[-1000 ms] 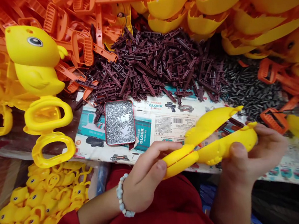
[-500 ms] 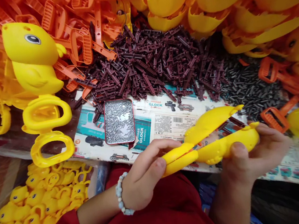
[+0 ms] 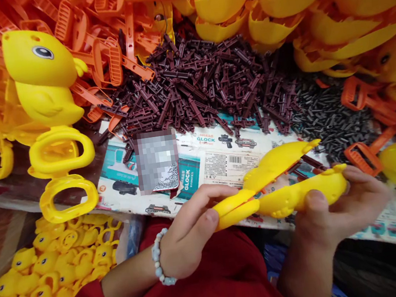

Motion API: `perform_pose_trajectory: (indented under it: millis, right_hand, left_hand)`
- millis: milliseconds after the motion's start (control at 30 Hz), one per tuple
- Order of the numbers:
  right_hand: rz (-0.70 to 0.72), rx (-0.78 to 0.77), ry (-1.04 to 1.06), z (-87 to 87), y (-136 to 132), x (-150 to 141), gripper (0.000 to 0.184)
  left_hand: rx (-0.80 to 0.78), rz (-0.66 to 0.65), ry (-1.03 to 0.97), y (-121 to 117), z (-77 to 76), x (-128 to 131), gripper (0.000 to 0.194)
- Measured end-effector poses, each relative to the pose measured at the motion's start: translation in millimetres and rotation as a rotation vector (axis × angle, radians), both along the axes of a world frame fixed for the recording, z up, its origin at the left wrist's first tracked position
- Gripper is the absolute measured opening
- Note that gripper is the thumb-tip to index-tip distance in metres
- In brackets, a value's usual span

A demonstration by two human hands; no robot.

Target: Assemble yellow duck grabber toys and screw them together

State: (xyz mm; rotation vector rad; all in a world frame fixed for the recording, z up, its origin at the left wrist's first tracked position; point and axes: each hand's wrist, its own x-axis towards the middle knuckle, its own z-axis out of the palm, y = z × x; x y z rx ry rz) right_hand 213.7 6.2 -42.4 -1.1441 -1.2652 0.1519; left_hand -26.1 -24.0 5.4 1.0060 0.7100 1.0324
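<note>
Two halves of a yellow plastic duck toy are held between my hands above the table's near edge. They meet near the handle end at the left and gape apart at the right, with dark brown parts showing in the gap. My left hand (image 3: 184, 239), wearing a beaded bracelet, pinches the handle end between thumb and fingers. My right hand (image 3: 339, 212) grips the lower half (image 3: 282, 199), its thumb on the near side and its fingers mostly hidden behind. The upper half (image 3: 277, 161) slants up to the right.
Brown plastic parts (image 3: 196, 85) are heaped behind the flattened cardboard (image 3: 222, 164). A tray of small metal pieces (image 3: 168, 178), partly pixelated, lies left. Dark pins (image 3: 329, 115), orange frames (image 3: 97, 59) and yellow shells (image 3: 229, 4) surround it. Finished-looking ducks (image 3: 47, 282) fill the lower left.
The right end of the lower half has shifted slightly right and up with my right hand. At the left, the handle ends sit a little higher and further left. My left hand has barely moved.
</note>
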Motion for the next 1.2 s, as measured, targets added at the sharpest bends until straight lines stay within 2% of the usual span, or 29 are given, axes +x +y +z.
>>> perform_pose_trajectory:
  millis: [300,667,800,1200]
  right_hand:
    - [-0.035,-0.010,0.050,-2.8,-2.1,2.5,0.047]
    - [-0.018,0.069,0.059,2.1,3.2,-0.6,0.037]
    - [0.029,0.107,0.066,4.3,6.4,0.3,0.037]
    - [0.032,0.145,0.054,5.0,7.7,6.2,0.038]
  left_hand:
    - [-0.004,-0.019,-0.012,-1.0,1.3,0.5,0.030]
    - [-0.020,-0.016,-0.041,0.0,1.3,1.7,0.029]
    - [-0.008,-0.013,-0.013,0.1,0.9,1.2,0.029]
    - [0.081,-0.040,0.109,0.5,1.7,-2.7,0.031]
